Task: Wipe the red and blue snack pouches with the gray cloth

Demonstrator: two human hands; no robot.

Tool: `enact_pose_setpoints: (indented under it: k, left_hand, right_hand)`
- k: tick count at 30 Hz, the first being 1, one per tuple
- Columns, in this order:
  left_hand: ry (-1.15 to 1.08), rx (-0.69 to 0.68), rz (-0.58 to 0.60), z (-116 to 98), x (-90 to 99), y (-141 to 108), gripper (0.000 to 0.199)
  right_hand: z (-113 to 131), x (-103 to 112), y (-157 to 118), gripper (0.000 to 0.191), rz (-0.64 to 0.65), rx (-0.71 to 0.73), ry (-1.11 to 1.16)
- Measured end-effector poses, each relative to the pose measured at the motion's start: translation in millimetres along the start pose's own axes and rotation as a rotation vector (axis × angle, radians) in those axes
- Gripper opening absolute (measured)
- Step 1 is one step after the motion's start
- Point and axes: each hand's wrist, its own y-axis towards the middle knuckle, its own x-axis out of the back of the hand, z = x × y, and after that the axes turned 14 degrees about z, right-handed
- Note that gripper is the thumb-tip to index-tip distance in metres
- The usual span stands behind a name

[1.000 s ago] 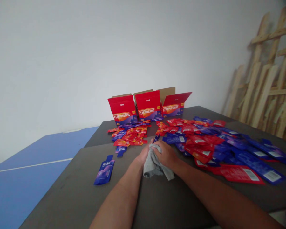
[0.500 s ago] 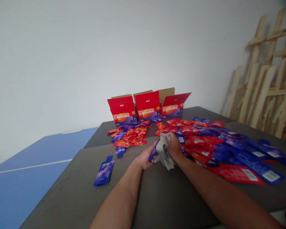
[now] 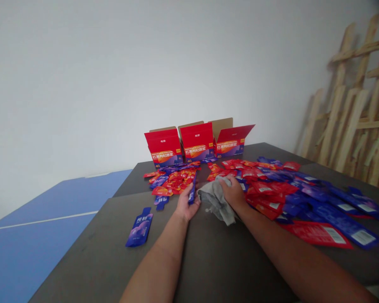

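Near the middle of the dark table, my left hand grips a blue pouch, seen nearly edge-on. To its right, my right hand is closed on a crumpled grey cloth that hangs down toward the tabletop. The cloth and the held pouch are slightly apart. A single blue pouch lies flat to the left of my left arm. Behind my left hand is a pile of red and blue pouches. A larger mixed pile spreads out to the right of my right hand.
Three open red boxes stand in a row at the back of the table. A blue surface with a white line is at the left. Wooden frames lean against the wall at the right.
My left hand has moved slightly left and up with the blue pouch, away from the cloth. The cloth now hangs more spread out from my right hand, no longer around the pouch.
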Motion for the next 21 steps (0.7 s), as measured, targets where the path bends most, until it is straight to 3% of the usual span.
enact_pose_setpoints:
  k: [3,8,10,14,21]
  left_hand:
    - [0.014,-0.039,-0.129,-1.4,2.5,4.5,0.014]
    - [0.086,-0.026,-0.030,2.9,7.1,8.5,0.026]
    - [0.129,-0.039,-0.002,6.6,7.6,9.5,0.028]
    - [0.220,-0.057,0.053,14.2,5.4,8.5,0.027]
    - [0.326,0.067,0.094,23.7,-1.5,-0.8,0.036]
  right_hand:
    - [11.9,0.9,-8.9,0.027,0.094,0.133,-0.059]
    - [12.3,1.7,-20.3,0.019,0.501,0.534,-0.304]
    - [7.5,0.9,-21.7,0.019,0.611,0.628,-0.416]
    - [-0.3,-1.3,-19.9,0.021,0.613,0.627,-0.507]
    - [-1.5,0.1,-13.1,0.019,0.461,0.405,-0.501]
